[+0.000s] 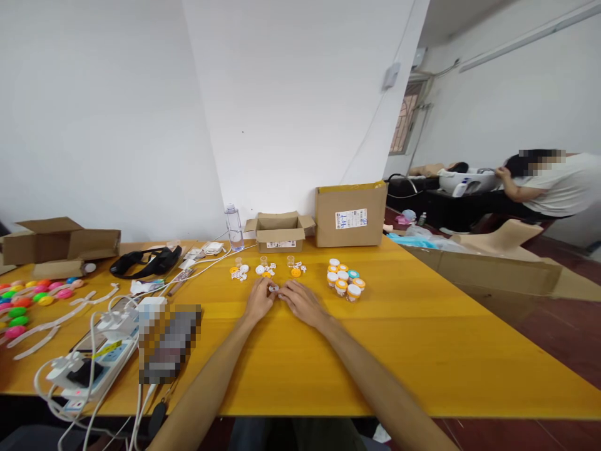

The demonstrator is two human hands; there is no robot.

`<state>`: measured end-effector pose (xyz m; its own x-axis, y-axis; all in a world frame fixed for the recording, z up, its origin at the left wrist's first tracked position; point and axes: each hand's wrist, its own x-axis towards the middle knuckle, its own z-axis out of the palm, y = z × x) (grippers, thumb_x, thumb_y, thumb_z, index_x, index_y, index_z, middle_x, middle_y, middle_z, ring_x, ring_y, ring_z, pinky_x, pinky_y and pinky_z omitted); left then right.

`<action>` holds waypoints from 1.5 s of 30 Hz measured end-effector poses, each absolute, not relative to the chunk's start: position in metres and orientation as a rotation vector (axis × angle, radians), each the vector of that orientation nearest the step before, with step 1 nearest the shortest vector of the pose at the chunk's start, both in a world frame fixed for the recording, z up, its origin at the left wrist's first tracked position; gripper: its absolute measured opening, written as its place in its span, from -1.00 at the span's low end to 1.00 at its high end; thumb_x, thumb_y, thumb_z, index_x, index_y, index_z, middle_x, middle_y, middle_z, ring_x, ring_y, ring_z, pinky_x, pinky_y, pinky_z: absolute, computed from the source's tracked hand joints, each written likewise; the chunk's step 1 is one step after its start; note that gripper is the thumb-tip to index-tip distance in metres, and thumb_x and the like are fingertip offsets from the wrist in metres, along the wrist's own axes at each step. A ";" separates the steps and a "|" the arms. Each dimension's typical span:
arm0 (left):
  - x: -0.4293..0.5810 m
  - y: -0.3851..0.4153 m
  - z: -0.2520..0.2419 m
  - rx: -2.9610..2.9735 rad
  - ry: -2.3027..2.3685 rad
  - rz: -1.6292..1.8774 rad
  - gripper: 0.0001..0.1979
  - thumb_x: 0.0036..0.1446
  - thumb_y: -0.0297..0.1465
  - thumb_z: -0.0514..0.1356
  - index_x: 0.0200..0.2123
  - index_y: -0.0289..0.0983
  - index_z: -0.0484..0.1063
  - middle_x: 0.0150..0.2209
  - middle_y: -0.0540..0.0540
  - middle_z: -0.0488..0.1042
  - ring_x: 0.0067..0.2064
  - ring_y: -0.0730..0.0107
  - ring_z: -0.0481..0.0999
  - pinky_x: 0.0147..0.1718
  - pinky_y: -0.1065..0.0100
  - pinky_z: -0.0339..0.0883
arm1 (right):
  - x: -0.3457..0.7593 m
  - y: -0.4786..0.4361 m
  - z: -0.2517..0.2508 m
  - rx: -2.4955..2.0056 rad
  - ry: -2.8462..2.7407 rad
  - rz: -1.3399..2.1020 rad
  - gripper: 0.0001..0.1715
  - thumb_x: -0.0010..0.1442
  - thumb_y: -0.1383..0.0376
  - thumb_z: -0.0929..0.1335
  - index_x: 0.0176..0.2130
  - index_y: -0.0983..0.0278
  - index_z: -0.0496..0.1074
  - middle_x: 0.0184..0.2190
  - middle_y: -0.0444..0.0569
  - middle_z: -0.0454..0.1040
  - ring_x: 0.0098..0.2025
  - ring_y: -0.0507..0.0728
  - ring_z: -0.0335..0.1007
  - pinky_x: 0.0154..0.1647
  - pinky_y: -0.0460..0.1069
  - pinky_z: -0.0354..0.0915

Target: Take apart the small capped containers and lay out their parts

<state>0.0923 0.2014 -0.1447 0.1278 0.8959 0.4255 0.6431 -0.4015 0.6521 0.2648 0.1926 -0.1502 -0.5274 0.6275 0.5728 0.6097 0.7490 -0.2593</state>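
Observation:
My left hand rests low over the table, its thumb and fingers closed on a small white round piece. Beside it, my right hand has its fingertips pinched together close to that piece; what lies in them is too small to make out. Just beyond the hands lie orange discs, white discs and small dotted white pieces. Small clear cups stand behind these parts. To the right, several capped small jars with white, orange and teal lids are grouped together.
An open small carton, a larger box and a clear bottle stand along the wall. Cables, a power strip and colourful plastic eggs occupy the left. Another person sits at far right.

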 end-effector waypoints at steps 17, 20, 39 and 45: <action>0.098 0.194 -0.140 2.181 1.188 1.171 -0.75 -0.02 -0.65 0.12 -0.32 -0.20 0.37 -0.19 -0.04 0.44 -0.14 0.31 0.46 -0.12 0.28 0.38 | 0.266 0.197 -0.154 -1.028 -2.184 0.126 -0.79 0.25 0.46 0.27 -0.26 0.19 0.45 -0.29 -0.03 0.51 -0.20 0.14 0.44 -0.12 0.01 0.33; 0.098 0.191 -0.137 2.246 1.183 1.153 -0.77 -0.01 -0.62 0.14 -0.32 -0.19 0.38 -0.18 -0.05 0.42 -0.12 0.30 0.44 -0.04 0.24 0.35 | 0.267 0.194 -0.149 -1.068 -2.133 0.220 -0.80 0.26 0.44 0.27 -0.28 0.19 0.43 -0.31 -0.06 0.51 -0.24 0.12 0.44 -0.20 -0.02 0.32; 0.098 0.189 -0.133 2.272 1.350 1.090 -0.94 0.05 -0.47 0.21 -0.40 -0.17 0.41 -0.33 -0.04 0.44 -0.18 0.21 0.41 -0.09 0.18 0.31 | 0.269 0.198 -0.148 -1.190 -1.975 0.299 -0.84 0.26 0.39 0.26 -0.31 0.19 0.41 -0.33 -0.07 0.51 -0.28 0.13 0.44 -0.25 -0.03 0.29; 0.097 0.191 -0.138 2.324 1.497 0.976 -0.87 -0.03 -0.54 0.19 -0.43 -0.18 0.36 -0.37 -0.05 0.42 -0.19 0.18 0.42 -0.16 0.20 0.28 | 0.272 0.204 -0.154 -1.308 -1.992 0.179 -0.78 0.18 0.47 0.31 -0.39 0.18 0.46 -0.30 0.00 0.50 -0.22 0.16 0.43 -0.24 -0.02 0.30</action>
<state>0.0967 0.1914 -0.1380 0.2651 0.8699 0.4159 0.7314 -0.4624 0.5012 0.2716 0.2041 -0.1538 -0.2125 0.8406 0.4983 0.7382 0.4722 -0.4818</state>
